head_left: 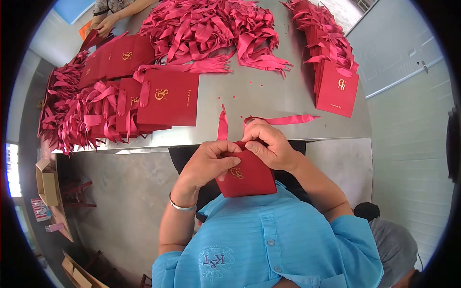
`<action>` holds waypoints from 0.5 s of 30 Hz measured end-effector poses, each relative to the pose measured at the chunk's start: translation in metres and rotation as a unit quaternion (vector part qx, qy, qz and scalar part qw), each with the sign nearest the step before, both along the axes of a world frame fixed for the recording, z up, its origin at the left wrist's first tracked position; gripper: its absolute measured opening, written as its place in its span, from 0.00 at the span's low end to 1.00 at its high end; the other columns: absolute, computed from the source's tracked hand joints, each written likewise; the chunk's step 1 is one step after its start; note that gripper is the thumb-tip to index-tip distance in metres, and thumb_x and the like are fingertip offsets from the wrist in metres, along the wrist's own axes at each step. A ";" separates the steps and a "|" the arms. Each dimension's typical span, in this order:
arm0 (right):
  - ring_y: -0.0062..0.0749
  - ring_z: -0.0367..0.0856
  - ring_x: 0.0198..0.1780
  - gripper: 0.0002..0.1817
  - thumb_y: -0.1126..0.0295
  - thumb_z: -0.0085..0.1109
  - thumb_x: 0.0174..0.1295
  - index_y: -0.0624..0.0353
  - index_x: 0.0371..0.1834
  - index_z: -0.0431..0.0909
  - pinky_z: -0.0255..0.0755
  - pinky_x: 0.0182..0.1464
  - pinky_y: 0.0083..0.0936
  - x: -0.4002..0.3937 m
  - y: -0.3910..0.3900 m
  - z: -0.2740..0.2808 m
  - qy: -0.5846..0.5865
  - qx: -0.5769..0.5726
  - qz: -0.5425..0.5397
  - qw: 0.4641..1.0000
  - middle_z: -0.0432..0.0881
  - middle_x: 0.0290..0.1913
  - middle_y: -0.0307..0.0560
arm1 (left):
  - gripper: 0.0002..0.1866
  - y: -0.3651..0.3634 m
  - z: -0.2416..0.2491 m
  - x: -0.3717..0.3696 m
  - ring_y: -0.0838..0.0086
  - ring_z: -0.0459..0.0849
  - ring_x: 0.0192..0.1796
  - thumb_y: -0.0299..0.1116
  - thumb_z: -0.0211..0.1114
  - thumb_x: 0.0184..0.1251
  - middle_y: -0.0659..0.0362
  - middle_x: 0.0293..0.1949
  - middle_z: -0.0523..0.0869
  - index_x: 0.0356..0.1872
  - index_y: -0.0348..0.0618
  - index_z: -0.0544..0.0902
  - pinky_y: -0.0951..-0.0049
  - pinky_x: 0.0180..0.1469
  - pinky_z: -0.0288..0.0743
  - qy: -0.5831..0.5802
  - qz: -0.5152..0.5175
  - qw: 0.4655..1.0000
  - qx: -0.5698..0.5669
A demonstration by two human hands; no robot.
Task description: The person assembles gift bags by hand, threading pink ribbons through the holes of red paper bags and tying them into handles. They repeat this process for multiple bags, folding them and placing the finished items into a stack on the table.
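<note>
A small red paper gift bag (pixel 248 178) with gold lettering is held against my chest at the table's front edge. My left hand (pixel 214 162) pinches the bag's top edge, thumb on the front. At the top right corner of the bag, my right hand (pixel 269 145) has thumb and forefinger pressed together on a pink ribbon (pixel 288 119). One ribbon end stretches right across the table from that hand. Another ribbon end (pixel 223 124) stands up above my left hand. Where the ribbon meets the bag is hidden by my fingers.
Red bags with ribbon handles (pixel 168 98) are stacked at left, and a row of bags (pixel 337 89) stands at right. A large heap of pink ribbons (pixel 206 29) covers the metal table's (pixel 269 91) back. Another person's hands (pixel 106 25) work at far left.
</note>
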State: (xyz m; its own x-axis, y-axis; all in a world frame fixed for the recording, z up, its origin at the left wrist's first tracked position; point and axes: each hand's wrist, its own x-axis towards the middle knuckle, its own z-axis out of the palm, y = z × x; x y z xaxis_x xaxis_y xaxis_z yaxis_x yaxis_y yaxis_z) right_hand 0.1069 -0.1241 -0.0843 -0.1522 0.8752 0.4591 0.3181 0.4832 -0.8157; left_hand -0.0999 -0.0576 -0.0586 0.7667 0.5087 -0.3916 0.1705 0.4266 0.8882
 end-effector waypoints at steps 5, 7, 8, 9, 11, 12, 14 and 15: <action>0.33 0.74 0.41 0.05 0.72 0.61 0.67 0.62 0.41 0.77 0.71 0.45 0.27 -0.005 0.005 0.003 0.004 0.007 0.013 1.000 0.77 0.38 0.44 | 0.08 -0.004 0.008 0.006 0.87 0.72 0.19 0.19 0.65 0.63 0.63 0.27 0.84 0.43 0.36 0.84 0.84 0.21 0.66 0.006 0.002 1.000 0.010; 0.33 0.74 0.41 0.05 0.73 0.61 0.67 0.62 0.41 0.77 0.71 0.45 0.27 -0.005 0.005 0.003 0.016 0.000 0.016 1.000 0.77 0.38 0.44 | 0.09 -0.005 0.008 0.005 0.87 0.73 0.19 0.19 0.65 0.62 0.63 0.29 0.84 0.43 0.35 0.84 0.84 0.22 0.67 -0.004 0.016 1.000 -0.018; 0.33 0.74 0.40 0.05 0.73 0.61 0.67 0.62 0.41 0.77 0.71 0.45 0.27 -0.006 0.005 0.003 0.016 -0.002 0.020 1.000 0.77 0.38 0.44 | 0.09 -0.004 0.006 0.004 0.87 0.73 0.19 0.19 0.65 0.62 0.63 0.29 0.84 0.43 0.35 0.84 0.84 0.22 0.67 -0.002 0.015 1.000 -0.019; 0.33 0.74 0.40 0.05 0.73 0.61 0.67 0.62 0.41 0.77 0.71 0.45 0.27 -0.007 0.005 0.003 0.017 -0.005 0.025 1.000 0.78 0.38 0.44 | 0.09 -0.002 0.004 0.001 0.87 0.73 0.19 0.18 0.65 0.62 0.63 0.29 0.84 0.43 0.35 0.83 0.84 0.22 0.68 -0.019 0.013 0.999 -0.037; 0.35 0.75 0.39 0.05 0.71 0.62 0.66 0.60 0.39 0.78 0.70 0.45 0.29 -0.010 0.006 0.002 0.026 -0.009 0.014 1.000 0.78 0.36 0.43 | 0.09 -0.001 0.001 -0.001 0.87 0.73 0.19 0.18 0.65 0.61 0.63 0.30 0.85 0.43 0.35 0.83 0.84 0.23 0.69 -0.035 0.010 0.998 -0.057; 0.37 0.76 0.38 0.05 0.69 0.63 0.64 0.58 0.37 0.79 0.70 0.45 0.31 -0.011 0.006 0.002 0.035 -0.012 0.005 0.999 0.79 0.35 0.43 | 0.10 0.000 0.001 -0.001 0.87 0.73 0.19 0.18 0.65 0.61 0.63 0.30 0.84 0.43 0.35 0.83 0.84 0.23 0.69 -0.032 0.003 0.998 -0.047; 0.37 0.76 0.38 0.05 0.69 0.63 0.64 0.58 0.37 0.79 0.70 0.45 0.31 -0.011 0.007 0.000 0.039 -0.013 0.003 0.999 0.79 0.35 0.43 | 0.10 0.000 0.001 -0.001 0.87 0.73 0.19 0.17 0.65 0.61 0.63 0.29 0.84 0.43 0.35 0.83 0.84 0.23 0.70 -0.028 -0.004 0.999 -0.036; 0.37 0.76 0.38 0.05 0.69 0.63 0.64 0.58 0.37 0.79 0.70 0.45 0.31 -0.011 0.007 -0.001 0.041 -0.012 0.001 0.999 0.79 0.35 0.42 | 0.11 0.000 0.001 -0.001 0.87 0.72 0.18 0.15 0.64 0.60 0.64 0.29 0.83 0.43 0.36 0.83 0.85 0.21 0.66 -0.029 -0.002 0.999 -0.044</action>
